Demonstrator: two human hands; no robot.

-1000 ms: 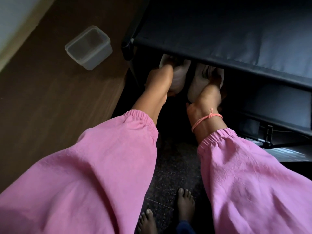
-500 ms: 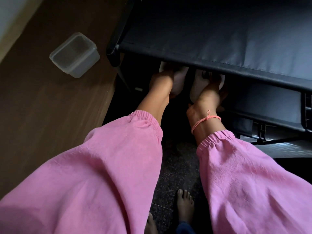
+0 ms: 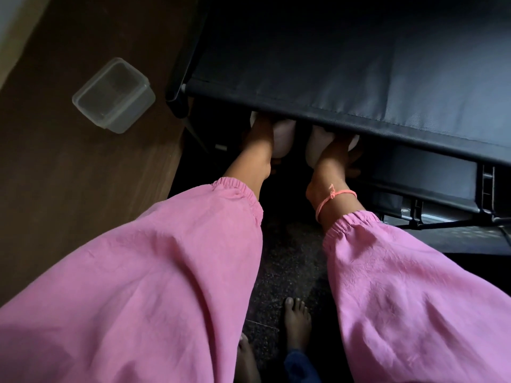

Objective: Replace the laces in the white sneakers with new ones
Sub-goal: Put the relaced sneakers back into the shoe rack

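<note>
Two white sneakers sit side by side under the top tier of a black fabric shoe rack (image 3: 345, 64), mostly hidden by its front edge. My left hand (image 3: 258, 139) grips the left sneaker (image 3: 283, 139), with fingertips showing beneath it. The right sneaker (image 3: 315, 147) is held by my right hand (image 3: 336, 153), which has a pink thread round its wrist; its fingers curl round the shoe's far side. No laces can be seen in this dim spot.
A clear lidded plastic container (image 3: 113, 95) stands on the brown wooden surface (image 3: 55, 175) to the left of the rack. A lower rack tier (image 3: 420, 178) lies to the right. My bare feet (image 3: 297, 322) stand on the dark speckled floor (image 3: 290, 258).
The view has shifted, and less of both sneakers shows below the rack's front edge than a second ago. Both hands keep their hold.
</note>
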